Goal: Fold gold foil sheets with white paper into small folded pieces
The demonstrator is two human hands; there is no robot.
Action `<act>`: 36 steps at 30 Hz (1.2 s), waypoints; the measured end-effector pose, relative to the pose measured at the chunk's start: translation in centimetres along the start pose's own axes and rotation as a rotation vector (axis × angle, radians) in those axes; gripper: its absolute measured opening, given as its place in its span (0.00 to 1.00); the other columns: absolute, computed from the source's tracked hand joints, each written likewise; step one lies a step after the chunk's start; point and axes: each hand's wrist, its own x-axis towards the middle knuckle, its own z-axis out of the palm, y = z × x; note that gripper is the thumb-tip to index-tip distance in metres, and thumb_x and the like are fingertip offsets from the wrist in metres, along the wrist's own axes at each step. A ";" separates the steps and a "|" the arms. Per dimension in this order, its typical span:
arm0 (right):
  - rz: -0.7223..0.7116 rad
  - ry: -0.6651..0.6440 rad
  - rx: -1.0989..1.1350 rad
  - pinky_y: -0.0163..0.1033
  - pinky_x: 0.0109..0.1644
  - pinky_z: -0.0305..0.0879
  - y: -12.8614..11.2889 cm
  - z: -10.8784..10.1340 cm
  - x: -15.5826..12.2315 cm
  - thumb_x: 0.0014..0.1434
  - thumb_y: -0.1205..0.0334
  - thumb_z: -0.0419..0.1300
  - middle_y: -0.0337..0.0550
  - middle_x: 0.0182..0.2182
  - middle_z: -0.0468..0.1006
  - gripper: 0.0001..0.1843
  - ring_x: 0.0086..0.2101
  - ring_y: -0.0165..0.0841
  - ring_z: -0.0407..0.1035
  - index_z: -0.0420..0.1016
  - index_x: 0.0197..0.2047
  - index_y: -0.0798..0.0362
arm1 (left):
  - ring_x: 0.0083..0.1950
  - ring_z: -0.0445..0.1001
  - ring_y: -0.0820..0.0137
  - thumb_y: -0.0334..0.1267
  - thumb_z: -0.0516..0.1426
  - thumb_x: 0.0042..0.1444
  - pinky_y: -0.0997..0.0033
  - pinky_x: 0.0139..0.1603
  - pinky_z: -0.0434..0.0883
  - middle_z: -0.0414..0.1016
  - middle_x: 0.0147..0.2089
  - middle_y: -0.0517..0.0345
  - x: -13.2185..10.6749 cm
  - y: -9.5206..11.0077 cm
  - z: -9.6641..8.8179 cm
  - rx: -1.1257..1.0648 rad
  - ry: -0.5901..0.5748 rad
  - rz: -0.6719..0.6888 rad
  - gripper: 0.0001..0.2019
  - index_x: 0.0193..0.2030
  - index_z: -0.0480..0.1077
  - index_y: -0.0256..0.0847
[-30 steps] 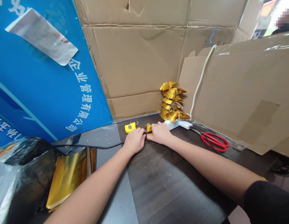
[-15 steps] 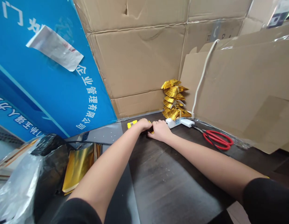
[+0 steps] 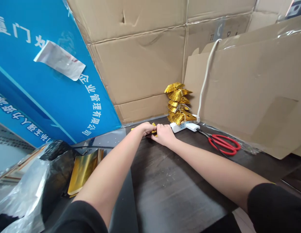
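My left hand [image 3: 146, 128] and my right hand [image 3: 164, 134] are close together at the back of the dark table, both with fingers curled. A small piece of gold foil paper [image 3: 154, 126] shows between them, gripped by the fingers of each hand. Most of it is hidden behind my hands. Just right of my right hand, a stack of fan-folded gold foil pieces [image 3: 177, 97] stands against the cardboard, by a white power strip [image 3: 176, 127]. A bit of yellow peeks out behind my left wrist, too covered to name.
Red-handled scissors [image 3: 224, 144] lie on the right, near a black cable. Gold sheets [image 3: 83, 171] and a black plastic bag [image 3: 59, 168] are at the left. Cardboard panels [image 3: 140, 61] and a blue sign [image 3: 55, 94] wall in the back; a white cord [image 3: 206, 81] hangs down.
My hands have drawn slightly apart, and more gold foil shows between them. My left hand now covers most of the yellow thing behind it. The whole view has shifted a little.
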 end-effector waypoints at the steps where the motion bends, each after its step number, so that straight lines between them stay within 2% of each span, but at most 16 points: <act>1: -0.001 0.008 0.005 0.50 0.54 0.67 0.0 0.1 0.0 0.66 0.43 0.59 0.48 0.43 0.77 0.24 0.45 0.38 0.72 0.73 0.50 0.58 | 0.54 0.75 0.64 0.45 0.58 0.66 0.56 0.54 0.77 0.73 0.57 0.48 0.0 0.0 0.0 -0.020 -0.014 -0.010 0.19 0.58 0.69 0.36; 8: -0.016 0.080 0.067 0.49 0.55 0.63 0.3 1.1 0.1 0.64 0.44 0.59 0.49 0.43 0.76 0.24 0.46 0.40 0.71 0.72 0.49 0.58 | 0.54 0.75 0.64 0.44 0.58 0.66 0.56 0.54 0.77 0.73 0.57 0.48 0.3 -0.2 0.2 -0.163 -0.042 -0.025 0.18 0.58 0.69 0.37; 14: -0.039 0.149 0.154 0.53 0.59 0.57 0.2 1.2 -0.1 0.54 0.40 0.65 0.60 0.45 0.75 0.36 0.48 0.50 0.68 0.71 0.52 0.65 | 0.54 0.75 0.64 0.44 0.58 0.66 0.56 0.54 0.77 0.73 0.57 0.48 1.0 -0.3 0.6 -0.276 -0.038 -0.009 0.18 0.58 0.69 0.37; 18: -0.041 0.174 0.235 0.54 0.65 0.53 0.3 1.0 0.0 0.53 0.39 0.65 0.64 0.50 0.75 0.41 0.52 0.52 0.67 0.69 0.57 0.66 | 0.53 0.76 0.64 0.44 0.58 0.66 0.56 0.54 0.77 0.73 0.57 0.49 1.4 -0.6 0.8 -0.332 0.013 0.023 0.18 0.58 0.69 0.37; 21: -0.006 0.183 0.309 0.55 0.64 0.57 0.4 1.0 0.1 0.58 0.38 0.61 0.69 0.53 0.73 0.45 0.55 0.54 0.67 0.64 0.63 0.70 | 0.53 0.76 0.64 0.44 0.58 0.67 0.56 0.54 0.77 0.73 0.57 0.49 2.0 -1.0 0.3 -0.376 0.121 0.064 0.18 0.58 0.70 0.37; 26: 0.047 0.182 0.476 0.60 0.64 0.58 0.6 1.0 0.3 0.58 0.40 0.62 0.73 0.54 0.72 0.50 0.56 0.59 0.67 0.57 0.68 0.72 | 0.56 0.74 0.62 0.44 0.58 0.66 0.54 0.56 0.76 0.71 0.59 0.48 2.5 -1.5 -2.0 -0.443 0.430 0.216 0.20 0.60 0.68 0.37; 28: 0.068 0.197 0.576 0.62 0.65 0.57 0.9 1.0 0.5 0.60 0.40 0.59 0.74 0.57 0.69 0.49 0.59 0.60 0.65 0.56 0.69 0.72 | 0.55 0.75 0.63 0.44 0.58 0.66 0.55 0.55 0.77 0.72 0.58 0.48 2.2 -1.6 -2.7 -0.457 0.484 0.307 0.19 0.60 0.68 0.37; 30: 0.090 0.211 0.701 0.63 0.65 0.57 1.2 0.9 0.8 0.62 0.41 0.57 0.74 0.61 0.66 0.47 0.60 0.59 0.64 0.54 0.70 0.70 | 0.52 0.76 0.65 0.44 0.58 0.67 0.58 0.52 0.78 0.73 0.55 0.49 1.5 -1.7 -3.0 -0.464 0.474 0.402 0.18 0.58 0.69 0.36; 32: 0.090 0.205 0.847 0.59 0.66 0.60 1.5 0.9 1.2 0.62 0.42 0.57 0.70 0.62 0.65 0.45 0.60 0.53 0.65 0.52 0.71 0.66 | 0.47 0.77 0.68 0.43 0.58 0.67 0.62 0.48 0.79 0.75 0.51 0.51 0.7 -2.0 -2.6 -0.463 0.429 0.489 0.16 0.56 0.70 0.35; 36: 0.007 0.102 1.144 0.53 0.64 0.65 1.5 0.5 1.6 0.64 0.46 0.58 0.59 0.60 0.72 0.39 0.58 0.44 0.70 0.54 0.71 0.56 | 0.42 0.76 0.71 0.42 0.59 0.66 0.67 0.43 0.78 0.76 0.45 0.54 -0.8 -2.7 -1.2 -0.453 0.386 0.608 0.13 0.51 0.71 0.34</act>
